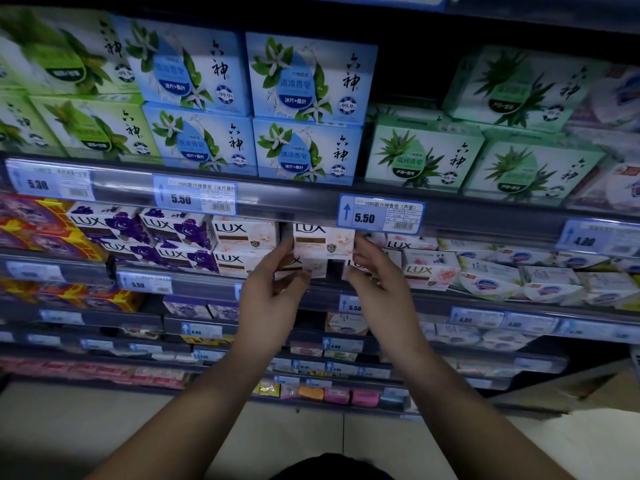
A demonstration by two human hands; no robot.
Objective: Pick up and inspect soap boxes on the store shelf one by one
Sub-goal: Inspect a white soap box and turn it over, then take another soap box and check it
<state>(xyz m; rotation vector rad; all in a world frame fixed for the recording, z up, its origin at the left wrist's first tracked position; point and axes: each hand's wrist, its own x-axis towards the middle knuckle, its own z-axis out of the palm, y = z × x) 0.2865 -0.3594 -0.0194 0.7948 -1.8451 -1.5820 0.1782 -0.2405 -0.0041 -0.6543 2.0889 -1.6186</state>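
Observation:
A white and pink LUX soap box (pixel 323 241) sits at the front of the middle shelf, its top edge tucked under the shelf rail above. My left hand (pixel 273 292) grips its left side, fingers curled around the lower left corner. On the box's right side my right hand (pixel 375 275) holds it with the fingers along the edge. More white LUX boxes (pixel 244 233) stand to its left, and purple LUX boxes (pixel 173 230) further left. A pink rose LUX box (pixel 427 273) lies to the right.
Above, blue (pixel 308 77) and green (pixel 420 155) boxed soaps fill the upper shelf, behind a rail with price tags (pixel 381 214). White round-logo soap packs (pixel 491 282) lie at the right. Lower shelves hold more small packs. A cardboard box (pixel 568 396) stands on the floor at lower right.

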